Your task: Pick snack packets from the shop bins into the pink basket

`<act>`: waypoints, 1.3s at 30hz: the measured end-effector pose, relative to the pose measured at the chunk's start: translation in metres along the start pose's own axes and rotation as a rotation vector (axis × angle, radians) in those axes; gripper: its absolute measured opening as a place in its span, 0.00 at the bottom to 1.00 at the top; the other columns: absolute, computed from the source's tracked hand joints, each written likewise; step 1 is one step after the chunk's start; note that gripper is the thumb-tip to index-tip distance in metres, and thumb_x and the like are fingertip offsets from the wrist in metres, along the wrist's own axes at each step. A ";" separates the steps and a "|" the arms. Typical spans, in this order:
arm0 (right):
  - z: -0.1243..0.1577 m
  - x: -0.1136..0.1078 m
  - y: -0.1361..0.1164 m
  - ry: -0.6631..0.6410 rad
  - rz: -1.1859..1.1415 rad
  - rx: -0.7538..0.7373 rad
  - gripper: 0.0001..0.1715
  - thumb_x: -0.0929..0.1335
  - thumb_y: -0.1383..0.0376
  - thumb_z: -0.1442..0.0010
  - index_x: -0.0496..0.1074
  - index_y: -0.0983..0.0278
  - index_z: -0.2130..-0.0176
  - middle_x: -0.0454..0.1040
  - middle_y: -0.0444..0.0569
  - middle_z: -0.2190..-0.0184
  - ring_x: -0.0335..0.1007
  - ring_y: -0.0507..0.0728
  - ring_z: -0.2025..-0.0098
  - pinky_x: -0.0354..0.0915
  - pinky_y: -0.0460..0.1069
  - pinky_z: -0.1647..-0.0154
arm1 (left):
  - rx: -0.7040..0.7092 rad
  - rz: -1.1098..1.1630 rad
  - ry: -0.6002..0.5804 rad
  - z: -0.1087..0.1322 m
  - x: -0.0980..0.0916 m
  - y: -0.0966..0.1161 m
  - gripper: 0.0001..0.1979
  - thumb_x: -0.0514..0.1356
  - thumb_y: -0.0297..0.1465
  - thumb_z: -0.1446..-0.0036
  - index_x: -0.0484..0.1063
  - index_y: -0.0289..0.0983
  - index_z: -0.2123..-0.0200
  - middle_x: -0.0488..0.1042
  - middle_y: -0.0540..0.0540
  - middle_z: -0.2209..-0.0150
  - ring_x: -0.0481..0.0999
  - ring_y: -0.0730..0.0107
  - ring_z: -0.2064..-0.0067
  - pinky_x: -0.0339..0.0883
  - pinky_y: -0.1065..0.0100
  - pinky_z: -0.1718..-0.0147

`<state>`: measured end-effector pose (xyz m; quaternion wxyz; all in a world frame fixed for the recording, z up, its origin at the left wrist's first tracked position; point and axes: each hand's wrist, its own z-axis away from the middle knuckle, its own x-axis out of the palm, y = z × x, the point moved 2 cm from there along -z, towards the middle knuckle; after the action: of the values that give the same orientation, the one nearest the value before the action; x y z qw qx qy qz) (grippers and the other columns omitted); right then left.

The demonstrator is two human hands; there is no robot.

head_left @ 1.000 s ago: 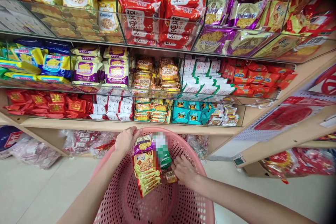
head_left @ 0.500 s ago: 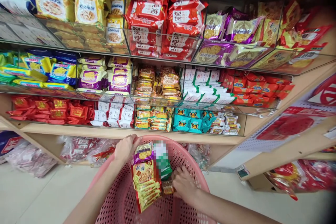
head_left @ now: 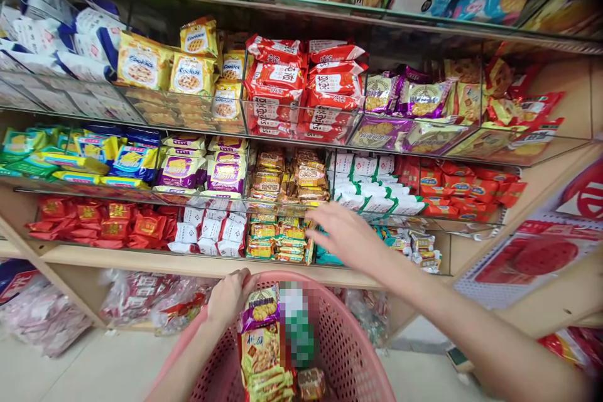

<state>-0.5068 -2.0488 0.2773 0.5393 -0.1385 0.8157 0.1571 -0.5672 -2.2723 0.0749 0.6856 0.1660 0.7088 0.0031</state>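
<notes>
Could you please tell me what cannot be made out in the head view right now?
Part of the teal packets, head view: hidden behind the right hand.
Print on the green-and-white packet, head view: blurred by pixelation.
Near side of the pink basket, head view: cut off by the bottom edge.
</notes>
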 end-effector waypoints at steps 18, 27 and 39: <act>-0.077 0.000 0.056 0.122 0.528 -0.100 0.19 0.61 0.73 0.40 0.63 0.68 0.49 0.69 0.56 0.55 0.58 0.62 0.52 0.46 0.55 0.58 | -0.005 -0.004 -0.019 0.001 -0.004 0.003 0.22 0.40 0.48 0.38 0.68 0.42 0.64 0.79 0.44 0.64 0.79 0.62 0.62 0.63 0.69 0.68; -0.081 0.004 0.061 0.134 0.521 -0.091 0.20 0.60 0.72 0.40 0.62 0.68 0.47 0.70 0.56 0.55 0.59 0.62 0.53 0.46 0.55 0.58 | 0.020 -0.010 0.009 0.000 -0.001 0.000 0.22 0.40 0.48 0.38 0.67 0.43 0.65 0.79 0.45 0.64 0.79 0.61 0.63 0.62 0.69 0.70; -0.080 0.010 0.063 0.159 0.523 -0.113 0.20 0.59 0.72 0.39 0.61 0.68 0.47 0.71 0.55 0.57 0.60 0.62 0.55 0.45 0.56 0.57 | 0.013 0.003 0.001 0.000 -0.001 0.001 0.22 0.40 0.48 0.38 0.67 0.43 0.65 0.78 0.46 0.65 0.79 0.62 0.63 0.62 0.69 0.69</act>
<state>-0.6028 -2.0249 0.3039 0.4062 0.0349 0.8533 0.3251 -0.5670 -2.2715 0.0764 0.6842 0.1715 0.7089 -0.0005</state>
